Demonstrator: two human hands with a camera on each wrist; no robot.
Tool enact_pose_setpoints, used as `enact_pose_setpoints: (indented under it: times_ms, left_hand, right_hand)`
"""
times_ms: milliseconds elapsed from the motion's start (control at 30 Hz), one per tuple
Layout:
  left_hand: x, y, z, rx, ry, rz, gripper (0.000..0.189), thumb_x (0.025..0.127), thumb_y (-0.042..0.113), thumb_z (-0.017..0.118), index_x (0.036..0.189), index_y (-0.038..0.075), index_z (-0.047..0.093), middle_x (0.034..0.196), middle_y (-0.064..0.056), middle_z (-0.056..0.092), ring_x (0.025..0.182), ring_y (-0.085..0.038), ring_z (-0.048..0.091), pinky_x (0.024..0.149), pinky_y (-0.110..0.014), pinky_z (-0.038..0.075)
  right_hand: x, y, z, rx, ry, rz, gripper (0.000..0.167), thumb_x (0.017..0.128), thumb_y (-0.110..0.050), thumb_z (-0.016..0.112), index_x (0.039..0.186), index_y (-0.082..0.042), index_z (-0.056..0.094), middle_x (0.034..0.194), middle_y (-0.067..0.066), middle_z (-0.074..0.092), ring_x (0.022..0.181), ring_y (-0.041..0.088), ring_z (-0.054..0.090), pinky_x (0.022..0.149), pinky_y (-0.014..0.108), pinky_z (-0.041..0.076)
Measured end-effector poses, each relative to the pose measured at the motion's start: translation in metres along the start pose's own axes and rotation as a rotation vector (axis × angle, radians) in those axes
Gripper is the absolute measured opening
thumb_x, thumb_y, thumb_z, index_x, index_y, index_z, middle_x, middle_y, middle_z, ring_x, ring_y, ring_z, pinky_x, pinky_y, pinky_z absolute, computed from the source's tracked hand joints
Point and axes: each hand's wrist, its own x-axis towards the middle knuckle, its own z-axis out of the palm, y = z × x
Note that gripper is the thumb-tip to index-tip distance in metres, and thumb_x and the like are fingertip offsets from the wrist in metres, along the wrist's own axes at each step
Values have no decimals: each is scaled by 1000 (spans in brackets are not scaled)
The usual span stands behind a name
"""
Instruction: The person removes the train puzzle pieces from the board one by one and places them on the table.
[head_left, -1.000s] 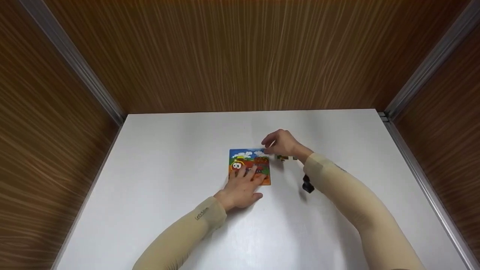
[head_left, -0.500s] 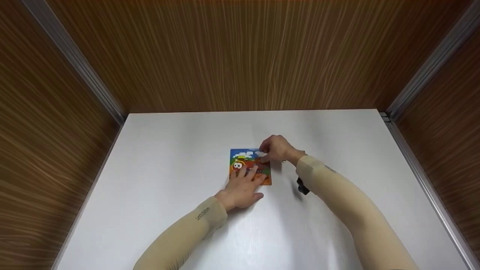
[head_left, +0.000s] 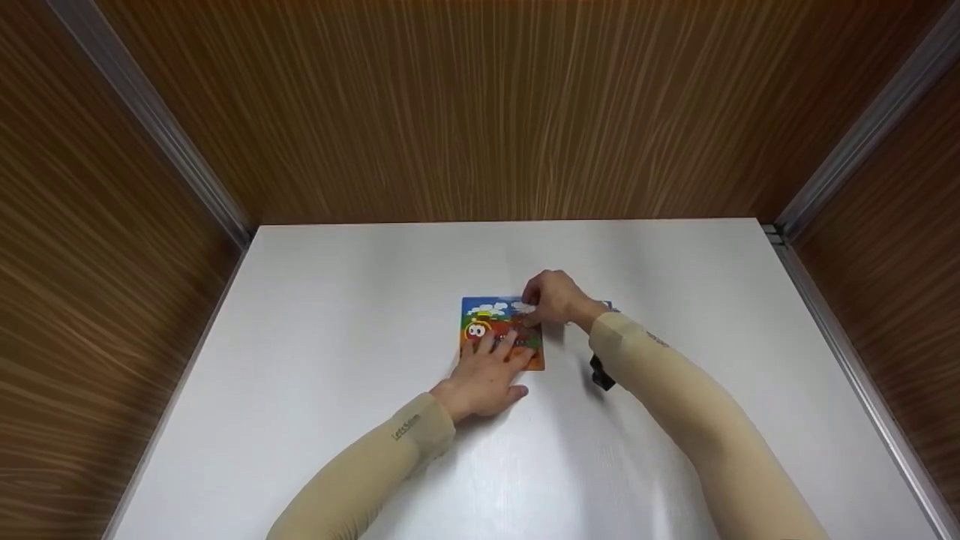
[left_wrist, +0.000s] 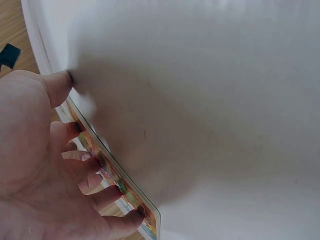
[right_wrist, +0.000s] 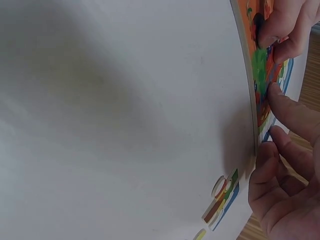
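A square jigsaw board (head_left: 474,303) with a cartoon train under a blue sky lies on the white table. My left hand (head_left: 484,381) rests across its lower half, fingers spread and fingertips on the picture; the thumb lies off the board on the table. At the upper right corner, my right hand (head_left: 556,298) has its thumb and index finger on a puzzle piece in the picture. From the right wrist view, the thumb of the right hand (right_wrist: 295,205) touches the board face, and the other fingers curl by the edge. Much of the piece is hidden.
Loose puzzle pieces (right_wrist: 222,200) lie on the table right of the board, partly behind the right wrist in the head view. A black wrist camera (head_left: 602,373) hangs under the right sleeve. Wood-grain panels (head_left: 495,112) stand behind and beside the white table (head_left: 337,315).
My right hand has come down from above the board's upper right corner onto the picture, then stayed nearly still. The left hand has kept its place on the board.
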Motion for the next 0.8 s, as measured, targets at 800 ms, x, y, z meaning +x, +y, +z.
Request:
enact_pose_setpoints:
  times_ms: [800]
  left_hand:
    - [1,-1,2,1,-3,2,71,115,57,53,178,32,34,191,-8,19,176,-44,19,138,-76,22]
  right_hand:
    - [-2,9,-5,184,31,4,21,101,-9,79,121,-10,85,121,13,81,108,26,67,95,41,58]
